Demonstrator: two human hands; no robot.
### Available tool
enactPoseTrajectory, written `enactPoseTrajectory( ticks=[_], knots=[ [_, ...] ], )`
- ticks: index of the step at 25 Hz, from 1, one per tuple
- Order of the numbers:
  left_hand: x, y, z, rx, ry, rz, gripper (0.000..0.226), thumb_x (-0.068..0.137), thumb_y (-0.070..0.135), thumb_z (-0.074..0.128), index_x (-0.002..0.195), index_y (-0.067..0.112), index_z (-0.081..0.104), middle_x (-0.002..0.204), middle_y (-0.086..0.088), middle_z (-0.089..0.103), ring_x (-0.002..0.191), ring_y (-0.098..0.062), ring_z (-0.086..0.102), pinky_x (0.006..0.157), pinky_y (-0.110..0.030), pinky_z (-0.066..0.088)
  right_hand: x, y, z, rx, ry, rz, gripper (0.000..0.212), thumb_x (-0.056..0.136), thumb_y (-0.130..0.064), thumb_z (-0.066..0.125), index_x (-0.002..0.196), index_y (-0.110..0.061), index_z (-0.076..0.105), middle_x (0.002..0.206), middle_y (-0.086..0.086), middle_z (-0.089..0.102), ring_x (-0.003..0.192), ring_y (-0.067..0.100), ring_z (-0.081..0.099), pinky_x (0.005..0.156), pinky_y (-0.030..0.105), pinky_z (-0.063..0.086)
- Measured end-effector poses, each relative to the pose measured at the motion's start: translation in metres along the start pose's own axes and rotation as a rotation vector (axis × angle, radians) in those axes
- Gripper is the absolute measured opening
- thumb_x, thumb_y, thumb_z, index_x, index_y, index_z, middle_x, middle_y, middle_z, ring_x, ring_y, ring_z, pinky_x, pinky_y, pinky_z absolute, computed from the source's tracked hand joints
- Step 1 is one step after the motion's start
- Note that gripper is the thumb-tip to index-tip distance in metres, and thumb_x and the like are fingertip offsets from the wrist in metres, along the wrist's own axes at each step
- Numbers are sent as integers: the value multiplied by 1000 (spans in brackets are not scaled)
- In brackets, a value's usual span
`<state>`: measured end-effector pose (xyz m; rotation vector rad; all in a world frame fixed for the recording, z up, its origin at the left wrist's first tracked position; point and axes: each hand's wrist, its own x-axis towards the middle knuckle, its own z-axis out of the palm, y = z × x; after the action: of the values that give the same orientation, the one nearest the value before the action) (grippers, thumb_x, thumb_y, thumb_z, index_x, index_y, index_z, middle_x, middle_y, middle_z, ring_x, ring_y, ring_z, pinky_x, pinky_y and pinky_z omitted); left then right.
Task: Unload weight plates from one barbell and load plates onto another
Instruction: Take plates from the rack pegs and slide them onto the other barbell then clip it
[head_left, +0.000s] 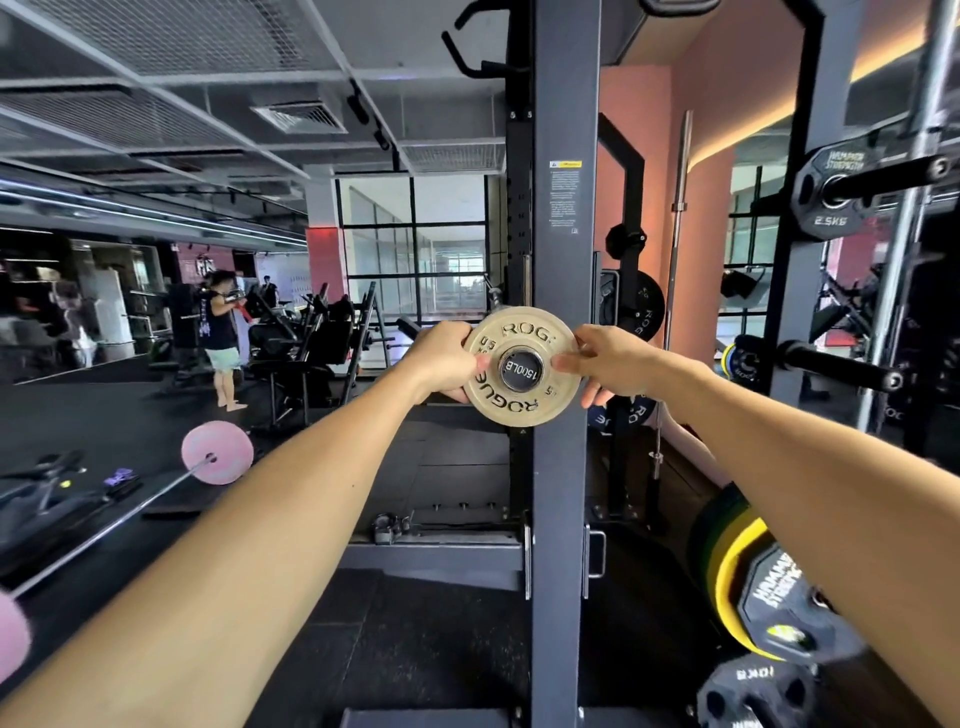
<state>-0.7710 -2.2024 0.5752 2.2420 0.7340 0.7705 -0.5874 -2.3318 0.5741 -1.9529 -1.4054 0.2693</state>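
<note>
Your forearms reach out so your left hand (451, 364) at nine o'clock and right hand (613, 367) at three o'clock pinch the small tan plate (521, 373), centred on the barbell sleeve end (521, 370), keeping it square to slide.

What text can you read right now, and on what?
"ROGUE", twice: small tan plate gripped by left hand and right hand.
"1500LB": barbell end cap in its hole.
"2.5KG": black plate stored upper right.
"10KG", mirrored: black plate bottom right.
Warning sticker on rack upright: too small.
</note>
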Motion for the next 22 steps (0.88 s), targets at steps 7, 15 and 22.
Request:
enactPoseTrajectory(
  ticks=[7, 15, 22],
  knots=[
    [-30, 30, -7, 80, 3, 40, 13, 94, 13, 62, 107, 15, 57, 104, -8, 69, 76, -20, 73, 65, -32, 62, -39, -13, -20, -21, -19, -56, 31, 94, -30, 60, 109, -4, 54, 94, 13, 72, 70, 26, 72, 69, 38, 61],
    [-6, 87, 35, 72, -15, 140, 9, 94, 13, 63, 102, 12, 59, 99, -11, 69, 66, -16, 71, 52, -24, 57, -74, 10, -80, -38, 96, -13, 11, 95, -27, 59, 89, -19, 54, 82, 4, 69, 59, 21, 69, 67, 37, 60],
    [39, 146, 112, 32, -69, 237, 7, 93, 12, 63, 88, 12, 57, 93, -9, 67, 68, -19, 70, 54, -30, 60, -88, 76, -149, -61, 202, 81, 27, 94, -29, 60, 109, -7, 56, 91, 14, 70, 54, 21, 65, 61, 39, 57]
  ],
)
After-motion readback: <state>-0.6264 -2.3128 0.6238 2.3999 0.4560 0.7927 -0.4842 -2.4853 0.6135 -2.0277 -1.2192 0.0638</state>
